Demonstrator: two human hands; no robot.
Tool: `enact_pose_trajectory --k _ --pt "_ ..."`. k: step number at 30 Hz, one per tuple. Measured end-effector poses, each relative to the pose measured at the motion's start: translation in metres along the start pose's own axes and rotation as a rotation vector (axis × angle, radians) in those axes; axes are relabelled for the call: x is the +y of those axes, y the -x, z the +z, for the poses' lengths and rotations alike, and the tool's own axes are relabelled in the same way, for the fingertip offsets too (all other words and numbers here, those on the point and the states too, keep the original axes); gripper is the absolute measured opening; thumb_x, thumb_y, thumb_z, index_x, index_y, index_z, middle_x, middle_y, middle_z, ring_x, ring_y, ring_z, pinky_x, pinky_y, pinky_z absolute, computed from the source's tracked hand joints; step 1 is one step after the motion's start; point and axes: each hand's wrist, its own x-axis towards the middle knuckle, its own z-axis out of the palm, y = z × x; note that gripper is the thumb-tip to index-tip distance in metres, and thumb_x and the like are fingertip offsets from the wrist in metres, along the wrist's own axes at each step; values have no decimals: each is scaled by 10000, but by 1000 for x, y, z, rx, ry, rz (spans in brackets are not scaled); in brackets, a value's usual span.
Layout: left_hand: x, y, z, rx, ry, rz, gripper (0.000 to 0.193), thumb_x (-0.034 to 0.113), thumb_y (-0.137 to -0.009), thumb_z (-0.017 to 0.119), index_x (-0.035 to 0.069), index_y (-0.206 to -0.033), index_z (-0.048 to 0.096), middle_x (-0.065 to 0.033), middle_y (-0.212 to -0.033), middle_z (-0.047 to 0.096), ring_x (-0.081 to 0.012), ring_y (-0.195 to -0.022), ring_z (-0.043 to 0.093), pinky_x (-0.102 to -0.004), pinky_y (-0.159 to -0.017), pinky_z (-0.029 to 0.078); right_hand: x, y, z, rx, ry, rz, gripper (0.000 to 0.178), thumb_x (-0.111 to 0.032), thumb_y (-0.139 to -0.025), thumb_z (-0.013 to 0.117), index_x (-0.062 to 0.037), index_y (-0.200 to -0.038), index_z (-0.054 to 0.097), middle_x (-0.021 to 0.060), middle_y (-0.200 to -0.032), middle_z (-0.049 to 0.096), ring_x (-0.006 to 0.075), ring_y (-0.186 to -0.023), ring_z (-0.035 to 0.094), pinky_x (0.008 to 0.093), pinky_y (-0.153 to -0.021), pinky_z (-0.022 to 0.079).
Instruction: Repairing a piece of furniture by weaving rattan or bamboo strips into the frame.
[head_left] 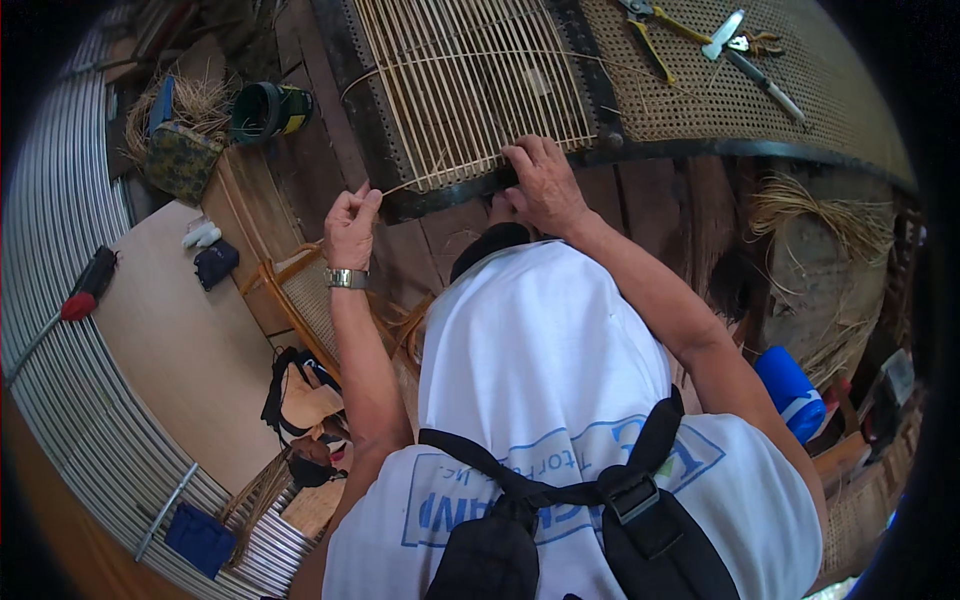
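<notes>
A dark frame lies in front of me, strung with many pale cane strands running away from me. My left hand is at the frame's near left corner, thumb and fingers pinched on the end of a thin cane strand. That strand leads right along the near edge of the stringing. My right hand is bent over the near rail, its fingertips pressed on the strand among the stretched canes. Its thumb is partly hidden below the rail. A loose curved cane crosses the stringing farther off.
Right of the stringing, a woven cane panel bears yellow-handled cutters, pliers and a hammer-like tool. A dark green bucket and cane scraps are at left. Cane bundles and a blue container lie right.
</notes>
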Motion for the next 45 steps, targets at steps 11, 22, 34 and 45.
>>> enact_pose_trajectory --k 11,22,34,45 --pt "10 23 2 11 132 -40 243 149 -940 735 58 -776 581 -299 -1389 576 -259 -1331 551 -336 -1040 432 -2 -12 -6 -128 40 -3 519 -136 -675 831 -59 -1106 551 132 -1115 530 336 -1095 511 445 -959 436" --pt "-4 3 -3 11 -148 -72 262 169 -939 750 66 -768 580 -275 -1429 552 -239 -1316 547 -259 -760 507 -18 -21 -14 -149 20 46 569 -165 -669 869 -62 -1127 547 125 -1105 535 338 -1087 526 450 -955 438" --pt "-19 11 5 111 -53 -16 321 294 -919 775 45 -788 619 -209 -1402 609 -223 -1216 614 -329 -978 470 -26 -31 -3 -148 -176 -54 579 -103 -659 863 -61 -1139 542 130 -1128 531 342 -1075 524 448 -952 449" --pt "-19 6 6 140 -217 77 374 357 -916 761 39 -777 621 -160 -1348 662 -199 -1073 678 -333 -877 512 -53 -46 -18 -121 -250 -140 637 -158 -664 892 -82 -1195 549 115 -1131 539 328 -1071 529 447 -935 449"
